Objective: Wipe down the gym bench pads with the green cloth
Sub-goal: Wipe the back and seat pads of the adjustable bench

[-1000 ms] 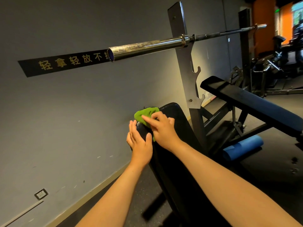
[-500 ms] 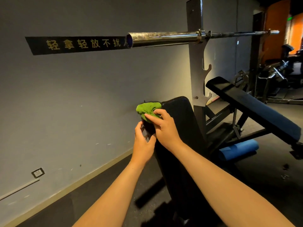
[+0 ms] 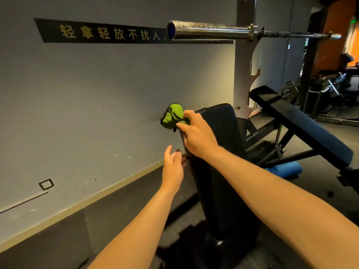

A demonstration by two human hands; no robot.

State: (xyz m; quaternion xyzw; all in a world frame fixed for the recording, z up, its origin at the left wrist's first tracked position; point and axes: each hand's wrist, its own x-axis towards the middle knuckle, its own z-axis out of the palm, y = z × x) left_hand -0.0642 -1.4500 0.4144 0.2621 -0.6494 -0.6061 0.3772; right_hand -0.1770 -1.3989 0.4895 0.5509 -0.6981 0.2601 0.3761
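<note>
Head view: your right hand (image 3: 198, 137) pinches the one green cloth (image 3: 173, 115) at the top left corner of the upright black bench pad (image 3: 219, 136). Your left hand (image 3: 172, 168) hangs relaxed and empty beside the pad's left edge. Grey wall (image 3: 97, 94), dark floor (image 3: 120, 220); one barbell (image 3: 209, 32) overhead, a second bench (image 3: 303, 129) to the right.

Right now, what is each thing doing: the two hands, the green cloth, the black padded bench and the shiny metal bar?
Black padded bench pad: tilted up steeply.
Crumpled green cloth: bunched up, pinched at the pad's top corner.
Right hand: pinches the cloth.
Left hand: loose, holds nothing.
Shiny steel barbell: resting on the rack, no plates on this end.
Blue foam roller: lying on the floor.
</note>
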